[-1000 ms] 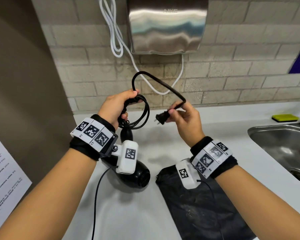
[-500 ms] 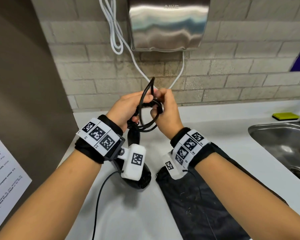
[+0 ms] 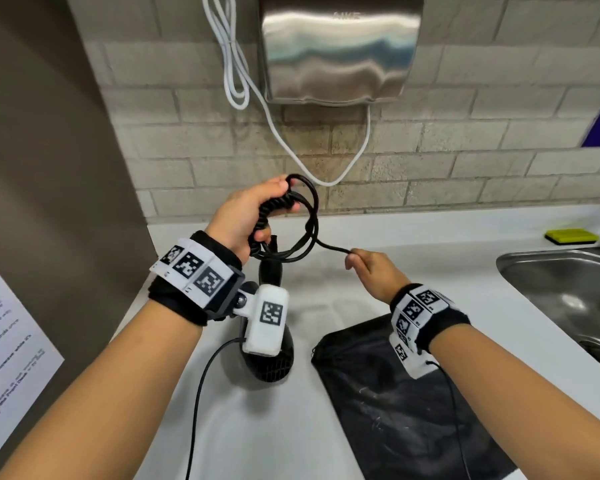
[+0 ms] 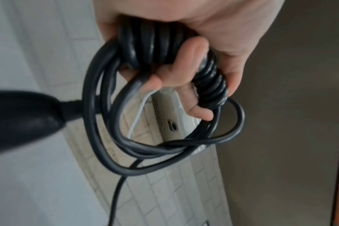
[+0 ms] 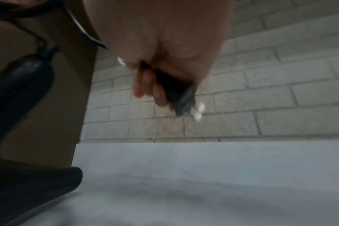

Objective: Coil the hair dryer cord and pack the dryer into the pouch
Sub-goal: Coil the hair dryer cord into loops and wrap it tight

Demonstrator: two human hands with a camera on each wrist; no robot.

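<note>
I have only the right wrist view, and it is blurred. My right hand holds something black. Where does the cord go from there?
Observer: From the right hand the cord runs left into a coil held by the left hand.
Operator: How is the coil held?
Observer: In the left wrist view, the fingers curl round several loops.
Operator: Where is the pouch?
Observer: The pouch lies flat on the counter, below the right wrist.

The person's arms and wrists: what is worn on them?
Both forearms are bare, with no sleeves. Each wrist has a black fabric band under a white strip of square black-and-white marker codes. A white camera box with its own marker hangs from the left wrist on a black bracket; a thin black cable trails from it.
</note>
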